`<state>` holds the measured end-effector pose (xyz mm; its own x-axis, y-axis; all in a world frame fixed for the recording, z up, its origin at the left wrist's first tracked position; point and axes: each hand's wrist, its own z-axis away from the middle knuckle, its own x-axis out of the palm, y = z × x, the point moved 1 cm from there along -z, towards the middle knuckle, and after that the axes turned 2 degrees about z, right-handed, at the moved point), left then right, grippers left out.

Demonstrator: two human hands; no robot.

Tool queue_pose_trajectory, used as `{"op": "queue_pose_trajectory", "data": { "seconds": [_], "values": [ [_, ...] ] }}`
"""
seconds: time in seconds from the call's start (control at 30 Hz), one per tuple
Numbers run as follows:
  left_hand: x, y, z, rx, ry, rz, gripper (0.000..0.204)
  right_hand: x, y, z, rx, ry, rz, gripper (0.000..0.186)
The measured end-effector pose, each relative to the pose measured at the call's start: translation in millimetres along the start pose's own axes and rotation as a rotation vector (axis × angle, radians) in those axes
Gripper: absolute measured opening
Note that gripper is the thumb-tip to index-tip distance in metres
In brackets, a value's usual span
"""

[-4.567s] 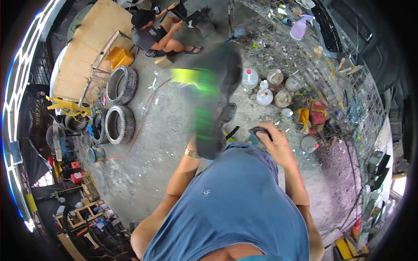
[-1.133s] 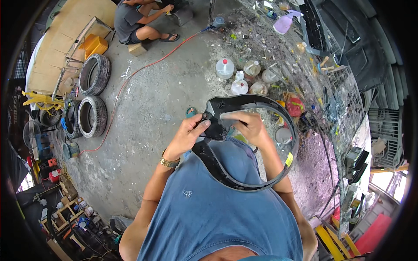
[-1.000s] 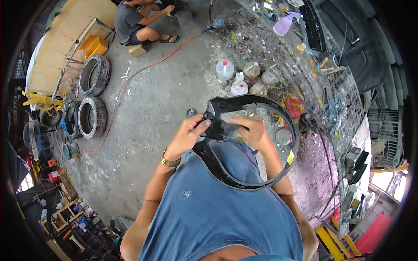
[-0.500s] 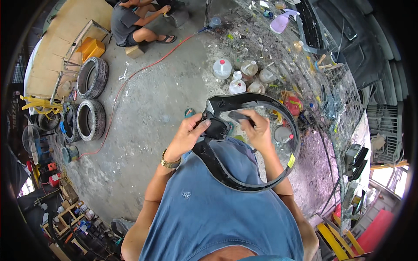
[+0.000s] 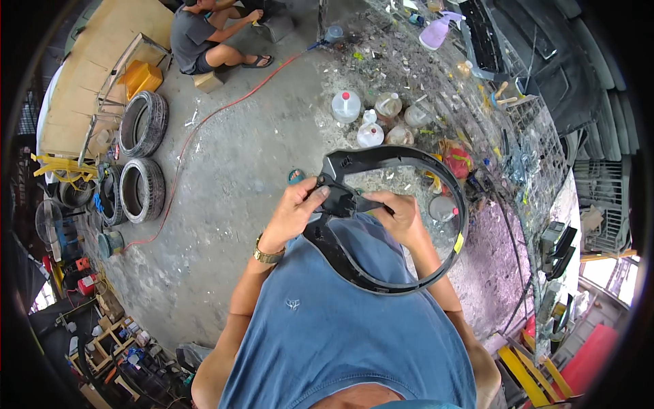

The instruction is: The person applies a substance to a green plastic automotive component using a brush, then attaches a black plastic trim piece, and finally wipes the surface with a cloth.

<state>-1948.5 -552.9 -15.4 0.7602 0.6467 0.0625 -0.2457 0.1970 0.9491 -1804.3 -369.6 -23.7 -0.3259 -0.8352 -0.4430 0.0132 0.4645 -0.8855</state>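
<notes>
My left hand (image 5: 296, 208) is closed round the broad flat section of a black plastic ring-shaped trim piece (image 5: 458, 204), its thumb pressed on top. The curved part loops out to the right, passes in front of my right forearm, and carries a small yellow sticker (image 5: 459, 243). My right hand (image 5: 403, 215), inside the loop, pinches a small dark flat piece (image 5: 368, 203) between thumb and fingers. That piece meets the edge of the flat section; most of it is hidden by the fingers, so its kind is unclear.
Several plastic jugs (image 5: 346, 107) stand on the stained floor ahead. Tyres (image 5: 142, 191) and a red hose (image 5: 204, 121) lie to the left. Another person (image 5: 197, 41) sits at the far left on a low block. A mesh rack (image 5: 538, 129) and a purple spray bottle (image 5: 434, 34) are at the right.
My right hand has come down a little and turned, bringing the small dark piece from above against the flat section. The left hand keeps its grip on the trim.
</notes>
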Motion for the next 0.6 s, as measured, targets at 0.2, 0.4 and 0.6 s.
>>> {"op": "queue_pose_trajectory", "data": {
  "seconds": [0.2, 0.4, 0.6],
  "values": [
    [-3.3, -0.7, 1.3, 0.044, 0.011, -0.055, 0.021, 10.0, -3.3, 5.8, 0.205, 0.026, -0.044, 0.018],
    [0.4, -2.8, 6.2, 0.048, 0.026, -0.030, 0.020, 7.3, -8.8, 9.5, 0.274, 0.161, -0.474, 0.020],
    [12.2, 0.5, 12.2, 0.045, 0.081, 0.053, 0.018, 27.3, 1.3, 2.6, 0.063, 0.133, -0.198, 0.023]
  ]
}}
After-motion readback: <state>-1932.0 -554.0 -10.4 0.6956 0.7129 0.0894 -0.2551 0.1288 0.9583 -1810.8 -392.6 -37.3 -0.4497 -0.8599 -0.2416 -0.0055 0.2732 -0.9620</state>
